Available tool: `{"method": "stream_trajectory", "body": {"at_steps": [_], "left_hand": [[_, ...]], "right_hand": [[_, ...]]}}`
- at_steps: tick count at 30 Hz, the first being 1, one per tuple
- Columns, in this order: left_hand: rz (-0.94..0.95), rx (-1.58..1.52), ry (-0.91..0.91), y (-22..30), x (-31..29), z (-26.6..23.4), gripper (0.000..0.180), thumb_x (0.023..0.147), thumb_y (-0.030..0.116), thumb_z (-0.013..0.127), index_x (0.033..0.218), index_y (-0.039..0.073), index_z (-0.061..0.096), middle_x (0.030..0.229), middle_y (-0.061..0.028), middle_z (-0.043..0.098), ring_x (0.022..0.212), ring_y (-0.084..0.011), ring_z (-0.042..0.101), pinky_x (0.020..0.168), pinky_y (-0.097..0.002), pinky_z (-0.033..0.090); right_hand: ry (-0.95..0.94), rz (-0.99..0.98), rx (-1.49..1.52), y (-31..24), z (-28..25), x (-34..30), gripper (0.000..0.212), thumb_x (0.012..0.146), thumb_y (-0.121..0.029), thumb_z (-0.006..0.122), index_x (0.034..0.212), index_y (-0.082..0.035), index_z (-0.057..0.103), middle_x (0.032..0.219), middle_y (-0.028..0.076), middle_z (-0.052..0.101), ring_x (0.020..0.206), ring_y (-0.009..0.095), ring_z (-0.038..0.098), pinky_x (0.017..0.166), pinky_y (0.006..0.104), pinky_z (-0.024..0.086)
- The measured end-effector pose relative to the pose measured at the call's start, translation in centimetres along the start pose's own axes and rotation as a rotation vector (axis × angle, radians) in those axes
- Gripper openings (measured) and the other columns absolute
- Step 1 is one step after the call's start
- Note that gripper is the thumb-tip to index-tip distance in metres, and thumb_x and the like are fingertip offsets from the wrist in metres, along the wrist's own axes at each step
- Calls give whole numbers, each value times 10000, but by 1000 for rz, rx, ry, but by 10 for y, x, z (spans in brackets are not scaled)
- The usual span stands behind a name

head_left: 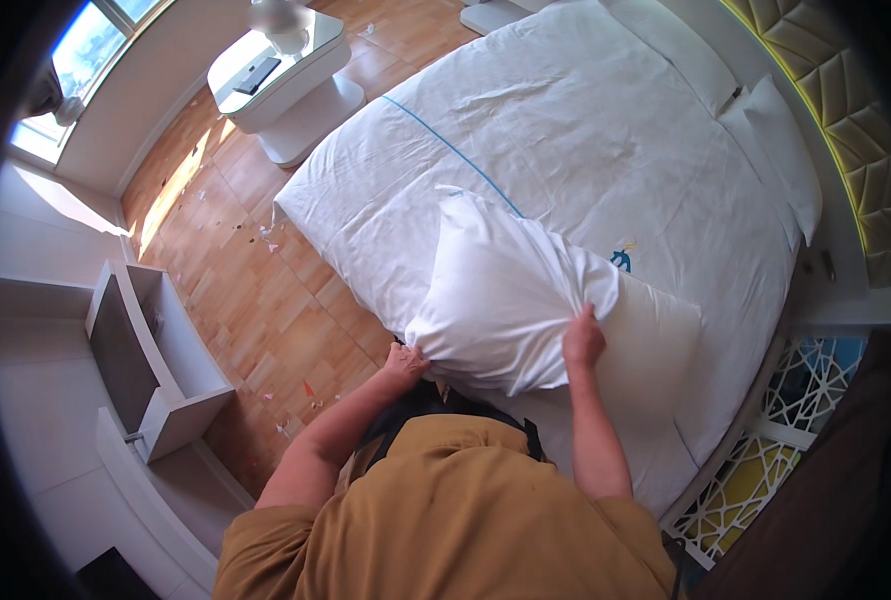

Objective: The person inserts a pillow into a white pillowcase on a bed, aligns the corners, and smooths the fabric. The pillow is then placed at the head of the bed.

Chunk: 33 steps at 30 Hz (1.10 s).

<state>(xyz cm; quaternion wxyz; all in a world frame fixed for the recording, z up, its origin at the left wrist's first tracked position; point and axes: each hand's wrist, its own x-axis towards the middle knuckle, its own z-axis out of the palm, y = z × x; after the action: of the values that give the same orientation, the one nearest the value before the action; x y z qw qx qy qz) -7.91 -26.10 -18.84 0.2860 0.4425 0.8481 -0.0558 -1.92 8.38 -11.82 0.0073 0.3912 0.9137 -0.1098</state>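
A white pillowcase, puffed and creased, stretches between my hands over the near side of the bed. My left hand is closed on its near left corner, close to my waist. Farther right, my right hand grips the case's right edge, and folds fan out from the fingers. An off-white pillow lies on the bed and shows to the right of that edge. Whether part of the pillow is inside the case I cannot tell.
White bedding with a blue stripe covers the bed. Another pillow leans by the padded headboard. A white table carries a dark flat device. Scraps litter the wooden floor. An open white cabinet stands left.
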Motion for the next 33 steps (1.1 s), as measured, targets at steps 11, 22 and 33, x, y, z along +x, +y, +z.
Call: {"method": "stream_trajectory", "body": {"at_steps": [11, 22, 33], "left_hand": [[247, -369, 662, 100, 30, -137, 490, 687, 364, 748, 1024, 50, 582, 934, -113, 584, 855, -308, 577, 763, -427, 439], [303, -265, 623, 122, 101, -72, 162, 756, 120, 539, 905, 66, 575, 849, -93, 622, 821, -256, 625, 670, -383, 490], [263, -341, 683, 124, 102, -134, 204, 783, 83, 554, 986, 108, 545, 968, -96, 539, 812, -276, 581, 713, -373, 465]], "right_hand": [[-63, 144, 119, 56, -12, -63, 239, 915, -331, 530, 947, -97, 496, 892, 184, 649, 831, 432, 602, 690, 528, 455], [-92, 16, 216, 61, -6, -104, 258, 903, -344, 561, 925, -90, 520, 823, 216, 627, 776, 452, 585, 654, 533, 439], [-177, -124, 342, 66, -11, -84, 256, 889, -301, 590, 872, -56, 515, 771, 220, 605, 738, 450, 571, 639, 521, 426]]}}
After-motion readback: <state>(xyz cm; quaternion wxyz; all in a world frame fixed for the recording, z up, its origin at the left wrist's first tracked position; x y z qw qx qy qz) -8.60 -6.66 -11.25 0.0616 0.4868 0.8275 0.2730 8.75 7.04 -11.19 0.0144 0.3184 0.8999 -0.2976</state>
